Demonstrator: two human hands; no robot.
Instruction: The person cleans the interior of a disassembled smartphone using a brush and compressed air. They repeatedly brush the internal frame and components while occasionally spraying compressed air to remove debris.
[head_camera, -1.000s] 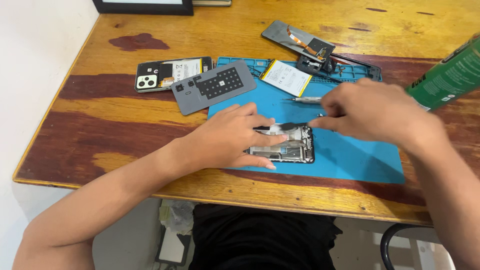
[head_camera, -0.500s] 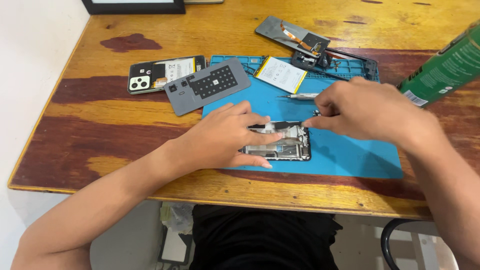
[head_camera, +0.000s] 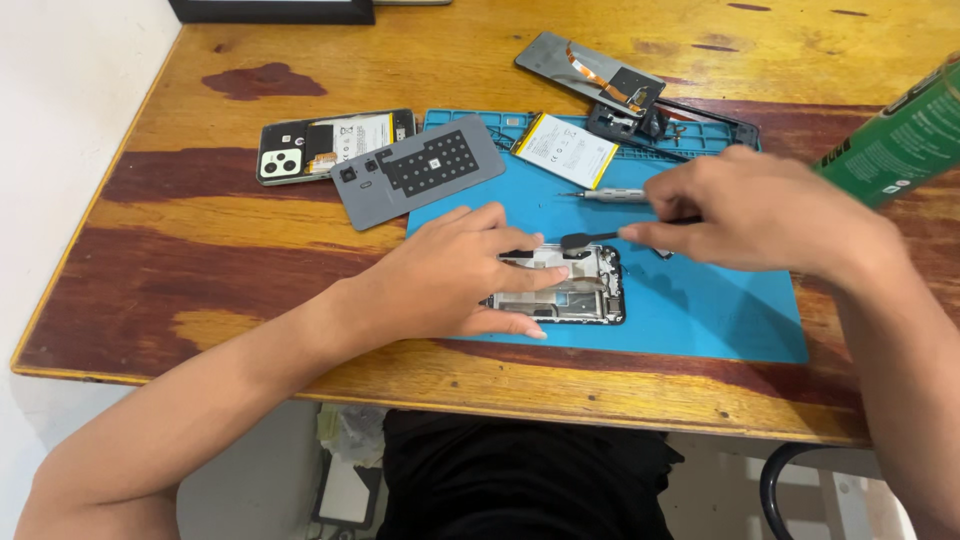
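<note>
An opened phone frame (head_camera: 583, 287) with bare metal insides lies on a blue work mat (head_camera: 700, 300). My left hand (head_camera: 450, 275) rests flat over its left half and holds it down. My right hand (head_camera: 755, 215) hovers at the frame's upper right, pinching a thin black tool (head_camera: 590, 239) whose flat tip touches the frame's top edge.
On the wooden table lie a grey back cover (head_camera: 420, 170), a phone body with camera (head_camera: 325, 145), a white battery (head_camera: 566, 150), a screen with flex cable (head_camera: 600, 72), a small screwdriver (head_camera: 612, 195) and a green can (head_camera: 895, 140) at the right edge.
My right hand drew back to the right, and the black tool's tip now shows at the frame's top edge. My left hand stayed on the phone frame.
</note>
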